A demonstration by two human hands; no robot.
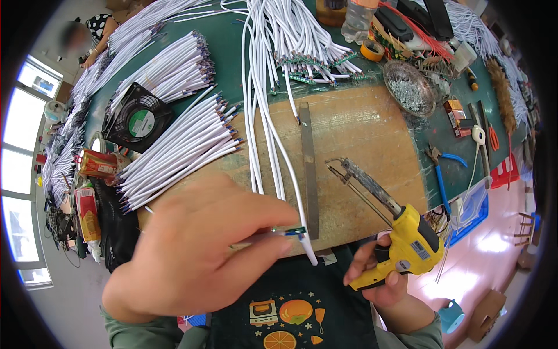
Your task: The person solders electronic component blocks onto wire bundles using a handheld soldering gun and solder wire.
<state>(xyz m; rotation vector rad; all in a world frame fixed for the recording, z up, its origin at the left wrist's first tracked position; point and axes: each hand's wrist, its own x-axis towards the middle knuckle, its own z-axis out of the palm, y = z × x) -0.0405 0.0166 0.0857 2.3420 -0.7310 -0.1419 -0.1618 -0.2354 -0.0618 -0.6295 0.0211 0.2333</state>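
My left hand (215, 244) is closed near the front edge of a worn wooden board (360, 139). Between its thumb and forefinger is a small green circuit board (295, 231), mostly hidden by the fingers. White cables (277, 151) run down past these fingertips, one reaching the board's front edge. In my right hand (381, 270) is a yellow soldering gun (410, 247), gripped by its handle. Its dark barrel and thin solder feed tube point up and left over the board, apart from the circuit board. A flat metal bar (308, 168) lies between the two hands.
Bundled white cables (180, 145) lie left, beside a black fan (139, 118). More cables with green circuit boards (311, 64) are piled at the back. To the right are a dish of solder scraps (410, 90) and blue-handled pliers (440, 174). Another person (96, 38) is far left.
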